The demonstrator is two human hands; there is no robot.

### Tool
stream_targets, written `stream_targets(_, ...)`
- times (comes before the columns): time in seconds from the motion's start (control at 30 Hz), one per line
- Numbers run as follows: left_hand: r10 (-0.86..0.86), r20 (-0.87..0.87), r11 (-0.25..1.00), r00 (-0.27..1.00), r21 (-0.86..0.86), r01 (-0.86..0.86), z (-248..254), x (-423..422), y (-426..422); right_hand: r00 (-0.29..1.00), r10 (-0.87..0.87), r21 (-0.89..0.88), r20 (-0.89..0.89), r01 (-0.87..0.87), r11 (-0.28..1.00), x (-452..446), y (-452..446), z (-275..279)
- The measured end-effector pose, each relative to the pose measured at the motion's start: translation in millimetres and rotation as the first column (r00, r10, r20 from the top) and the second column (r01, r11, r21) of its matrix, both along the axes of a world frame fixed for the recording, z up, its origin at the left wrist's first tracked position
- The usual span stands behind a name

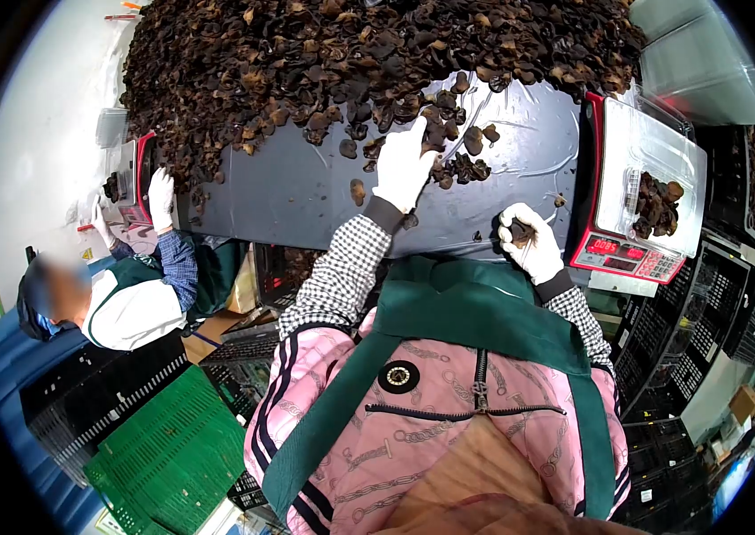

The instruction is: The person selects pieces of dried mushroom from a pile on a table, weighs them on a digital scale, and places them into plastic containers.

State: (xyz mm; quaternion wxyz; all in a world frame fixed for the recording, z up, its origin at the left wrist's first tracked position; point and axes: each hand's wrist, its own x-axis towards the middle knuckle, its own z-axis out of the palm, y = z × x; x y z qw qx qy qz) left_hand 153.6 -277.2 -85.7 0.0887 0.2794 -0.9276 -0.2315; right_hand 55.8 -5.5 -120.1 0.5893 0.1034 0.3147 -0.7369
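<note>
My left hand, in a white glove, reaches over the grey tabletop with index finger and thumb apart. Its fingertips touch a small cluster of dark brown wood ear mushrooms at the edge of the pile. Near the table's front edge, my right hand, also gloved, curls its fingers around a dark wood ear piece. Several loose pieces lie between the two hands. On the right, a red scale with a lit display bears a clear plastic tray holding mushrooms.
A large mushroom pile covers the back of the table. At left, a co-worker in white gloves works by another red scale. Black crates stand at right, with a green crate at lower left. Clear containers are stacked at upper right.
</note>
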Motion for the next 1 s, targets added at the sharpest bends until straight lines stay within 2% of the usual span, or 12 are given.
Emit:
stream_targets(0.1, 0.059, -0.179, 0.994, 0.982, 0.099, -0.041, 9.7, 11.4, -10.2, 0.998, -0.056, 0.02, 0.004, 0.056, 0.998, -4.9, -0.5, 8.6)
stream_targets(0.13, 0.222, -0.251, 0.922, 0.942, 0.367, -0.119, 19.0, 15.1, -10.5, 0.991, -0.03, 0.082, -0.13, 0.041, 0.996, -6.1, -1.9, 15.5)
stream_targets(0.2, 0.475, -0.241, 0.608, 0.846, 0.786, -0.116, 43.1, 25.3, -21.3, 0.923, 0.053, 0.203, -0.382, 0.028, 0.979, -11.1, -7.8, 28.2)
stream_targets(0.27, 0.706, -0.226, 0.218, 0.671, 0.971, 0.098, 38.4, 36.3, -34.5, 0.808, 0.18, 0.285, -0.561, -0.016, 0.958, -20.3, -17.4, 32.7)
stream_targets(0.33, 0.652, -0.241, 0.322, 0.719, 0.946, 0.025, 38.5, 46.7, -38.4, 0.633, 0.264, 0.361, -0.728, 0.026, 0.932, -23.9, -31.7, 18.2)
stream_targets(0.37, 0.564, -0.131, 0.484, 0.815, 0.853, -0.197, 57.1, 46.0, -32.1, 0.47, 0.193, 0.283, -0.861, 0.128, 0.951, -20.2, -41.6, 1.6)
stream_targets(0.4, 0.496, -0.076, 0.65, 0.865, 0.693, -0.311, 50.3, 46.5, -28.2, 0.136, 0.271, 0.294, -0.953, 0.194, 0.936, -20.6, -53.0, 9.4)
stream_targets(0.47, 0.301, -0.279, 0.862, 0.912, 0.489, -0.135, 34.1, 42.9, -6.6, -0.282, 0.299, 0.233, -0.912, 0.243, 0.942, -19.2, -75.7, 27.1)
stream_targets(0.53, -0.021, -0.31, 0.99, 0.95, 0.129, 0.064, 11.8, 41.5, 9.7, -0.358, 0.404, 0.366, -0.842, 0.171, 0.915, -13.3, -90.6, 32.6)
stream_targets(0.67, -0.032, 0.008, 0.989, 0.999, -0.145, 0.033, -12.6, 36.7, 54.2, -0.539, 0.482, 0.485, -0.69, 0.149, 0.862, -7.6, -102.8, 15.7)
stream_targets(0.83, -0.098, -0.223, 0.969, 0.97, 0.199, 0.144, -2.4, 51.1, 72.4, -0.504, 0.464, 0.411, -0.728, 0.22, 0.885, -12.3, -72.4, -0.5)
stream_targets(1.0, 0.059, -0.186, 0.997, 0.981, 0.065, -0.047, 5.0, 40.9, 19.9, -0.423, 0.453, 0.36, -0.784, 0.284, 0.889, -18.1, -49.3, -3.2)
